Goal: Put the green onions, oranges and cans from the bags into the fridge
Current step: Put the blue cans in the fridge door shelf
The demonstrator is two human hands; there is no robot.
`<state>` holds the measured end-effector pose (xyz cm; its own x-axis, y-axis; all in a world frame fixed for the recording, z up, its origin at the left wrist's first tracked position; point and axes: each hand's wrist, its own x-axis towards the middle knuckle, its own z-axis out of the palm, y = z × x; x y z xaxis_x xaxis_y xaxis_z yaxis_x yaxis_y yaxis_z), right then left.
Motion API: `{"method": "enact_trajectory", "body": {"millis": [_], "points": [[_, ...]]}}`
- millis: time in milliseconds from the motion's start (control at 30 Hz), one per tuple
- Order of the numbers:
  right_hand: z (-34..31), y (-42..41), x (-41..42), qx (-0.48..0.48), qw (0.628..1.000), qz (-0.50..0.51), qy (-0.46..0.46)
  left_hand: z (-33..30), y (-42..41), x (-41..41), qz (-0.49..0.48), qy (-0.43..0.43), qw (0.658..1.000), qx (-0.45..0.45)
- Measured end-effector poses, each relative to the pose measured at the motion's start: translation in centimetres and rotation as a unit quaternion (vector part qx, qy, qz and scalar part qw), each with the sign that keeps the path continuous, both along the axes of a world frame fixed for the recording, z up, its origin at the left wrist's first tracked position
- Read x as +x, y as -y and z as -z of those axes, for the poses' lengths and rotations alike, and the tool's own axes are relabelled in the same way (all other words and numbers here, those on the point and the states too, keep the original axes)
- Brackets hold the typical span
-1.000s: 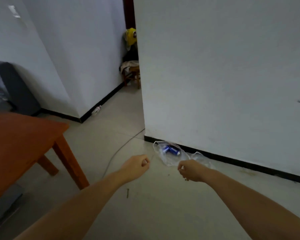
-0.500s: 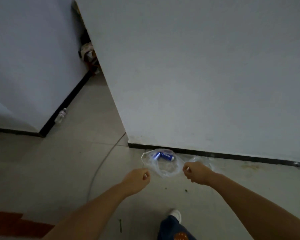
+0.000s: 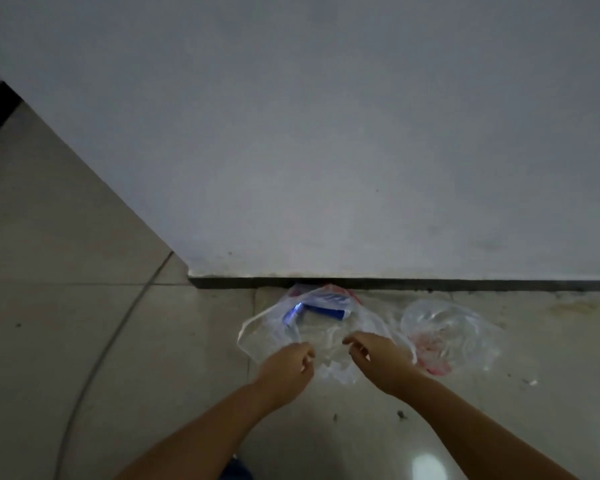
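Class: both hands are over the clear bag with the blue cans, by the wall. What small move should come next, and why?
Probably pinch the near edge of the clear bag with both hands and spread it open. The left hand and right hand hover at its crumpled mouth, fingers curled, holding nothing, while the blue cans lie inside, toward the wall.

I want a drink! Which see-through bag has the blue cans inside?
The clear plastic bag nearer the wall corner, right in front of both hands, holds the blue cans. The other clear bag, further right, shows only pinkish smudges.
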<state>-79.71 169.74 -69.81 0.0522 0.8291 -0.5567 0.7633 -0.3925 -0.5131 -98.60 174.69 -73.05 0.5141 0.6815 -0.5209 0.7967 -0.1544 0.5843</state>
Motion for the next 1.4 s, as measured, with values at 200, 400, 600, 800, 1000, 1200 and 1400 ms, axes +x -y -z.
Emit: {"method": "enact_trajectory", "body": {"millis": [200, 400, 600, 800, 1000, 1200, 1400], "points": [[15.9, -9.5, 3.0, 0.077, 0.996, -0.040, 0.020, 17.6, -7.5, 2.8, 0.333, -0.040, 0.927, 0.169], [20.1, -14.4, 5.7, 0.094, 0.995, -0.016, -0.019, 22.8, -11.4, -0.9, 0.536, -0.144, 0.802, 0.223], [21.8, -15.1, 3.9, 0.084, 0.994, 0.025, -0.069, 22.7, -14.4, -5.9, 0.343, -0.246, 0.893, 0.157], [24.8, -15.0, 4.4, 0.085, 0.986, -0.099, 0.108, 23.7, -16.4, -3.1, 0.155, -0.231, 0.948, 0.154], [24.2, -13.7, 2.7, 0.100, 0.971, -0.094, 0.194, 22.5, -13.5, 2.3, 0.215, -0.194, 0.920, 0.265], [28.3, -13.8, 2.8, -0.041, 0.958, -0.122, 0.255, 24.7, -14.2, 5.8, 0.065, -0.224, 0.957, 0.175], [29.3, -13.4, 1.4, -0.051, 0.980, -0.019, 0.192, 27.5, -14.6, 4.6, -0.106, -0.159, 0.981, 0.029]]}}
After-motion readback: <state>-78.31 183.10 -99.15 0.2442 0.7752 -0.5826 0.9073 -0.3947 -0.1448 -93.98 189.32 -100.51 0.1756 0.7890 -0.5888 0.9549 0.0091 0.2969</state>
